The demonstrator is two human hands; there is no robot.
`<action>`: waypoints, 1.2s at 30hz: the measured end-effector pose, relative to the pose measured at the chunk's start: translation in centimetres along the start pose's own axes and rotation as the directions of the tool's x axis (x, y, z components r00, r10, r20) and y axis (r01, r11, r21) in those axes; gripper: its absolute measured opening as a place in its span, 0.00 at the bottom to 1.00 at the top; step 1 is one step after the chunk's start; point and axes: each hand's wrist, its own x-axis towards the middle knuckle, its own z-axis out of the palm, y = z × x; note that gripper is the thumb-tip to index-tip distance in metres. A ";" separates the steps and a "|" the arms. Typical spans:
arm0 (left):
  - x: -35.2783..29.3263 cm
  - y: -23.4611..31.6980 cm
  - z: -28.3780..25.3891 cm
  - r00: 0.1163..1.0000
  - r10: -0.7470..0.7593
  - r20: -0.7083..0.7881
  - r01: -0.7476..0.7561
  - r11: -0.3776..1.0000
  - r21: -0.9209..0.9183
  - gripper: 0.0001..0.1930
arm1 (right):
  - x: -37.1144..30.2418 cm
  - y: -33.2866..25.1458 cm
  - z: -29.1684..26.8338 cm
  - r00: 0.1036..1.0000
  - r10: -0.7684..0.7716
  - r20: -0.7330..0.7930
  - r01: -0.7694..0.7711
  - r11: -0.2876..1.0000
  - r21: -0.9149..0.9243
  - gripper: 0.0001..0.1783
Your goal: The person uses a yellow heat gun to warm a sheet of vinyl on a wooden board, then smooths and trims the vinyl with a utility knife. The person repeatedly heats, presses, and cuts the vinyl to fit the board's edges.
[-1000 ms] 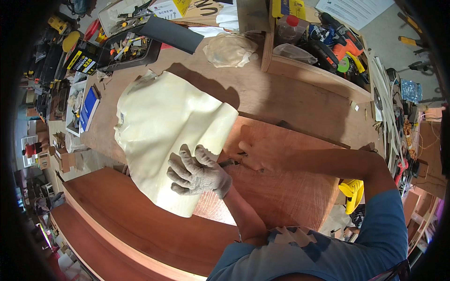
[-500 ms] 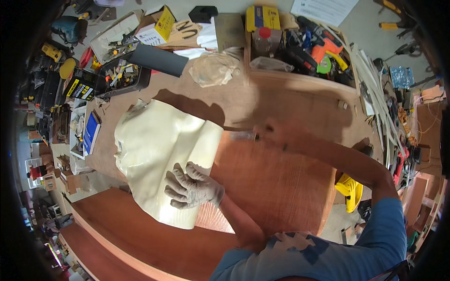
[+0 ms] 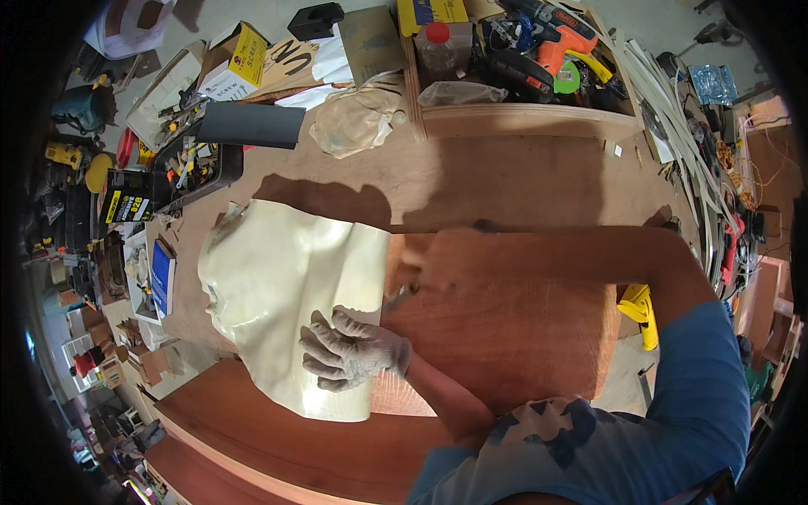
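A glossy cream sheet (image 3: 286,278), bent in soft folds, covers the left part of a reddish-brown wood-grain board (image 3: 505,337). My left hand (image 3: 358,349), in a pale grey glove, rests on the sheet near its right edge with fingers spread. Bare and smeared by motion, my right hand (image 3: 433,261) is over the board just right of that edge. Its fingers are closed round a small hand tool (image 3: 400,296), whose blurred tip points down-left close to the sheet's edge. The tool's exact kind does not show.
Behind the board stands a wooden tray (image 3: 530,122) with a drill (image 3: 562,46) and a red-capped bottle (image 3: 438,52). A crumpled cloth (image 3: 358,118), a dark flat piece (image 3: 252,124) and a black toolbox (image 3: 202,181) lie left of it. Long pale strips (image 3: 673,135) lie at the right.
My right hand has moved left and nearer to me, bringing the tool down along the sheet's right edge. My left hand stays on the sheet. The whole view has shifted slightly.
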 end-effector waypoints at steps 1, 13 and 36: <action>0.1 -0.3 0.3 1.000 0.012 -0.013 -0.012 1.000 0.001 0.25 | -0.6 1.1 -0.7 0.994 0.109 0.014 -0.110 0.994 0.023 0.23; 0.3 -0.7 1.5 0.988 0.036 -0.152 -0.040 0.999 -0.021 0.23 | -5.8 -1.4 -3.7 0.830 0.552 0.082 -0.557 0.807 0.197 0.24; 0.9 -0.4 0.8 0.996 -0.017 -0.090 0.013 0.999 -0.051 0.21 | -7.6 5.7 -3.5 0.722 0.586 -0.367 -0.636 0.772 -0.019 0.22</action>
